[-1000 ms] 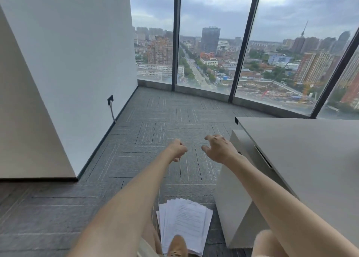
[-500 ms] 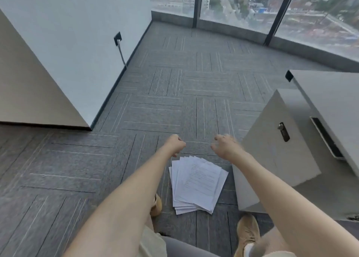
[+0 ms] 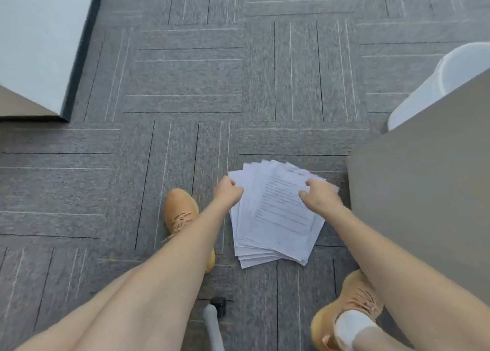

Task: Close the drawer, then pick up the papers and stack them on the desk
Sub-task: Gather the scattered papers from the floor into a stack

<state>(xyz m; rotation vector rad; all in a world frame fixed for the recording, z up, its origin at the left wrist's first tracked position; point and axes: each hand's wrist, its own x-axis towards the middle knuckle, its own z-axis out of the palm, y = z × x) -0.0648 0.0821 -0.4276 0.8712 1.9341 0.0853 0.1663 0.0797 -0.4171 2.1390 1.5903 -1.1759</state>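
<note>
Soft, even daylight fills the view, leaving only faint shadows on the carpet floor. Motion blur smears the carpet texture and the print on the papers. Straight lines bow toward the edges.

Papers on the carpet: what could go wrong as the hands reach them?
1. The papers lie fanned out, so a quick grab may leave lower sheets behind or crumple edges.
2. The left hand looks curled at the stack's edge, the right hand over its top; an uneven grip could skew the stack.

Printed lines on papers, illegible.
</note>
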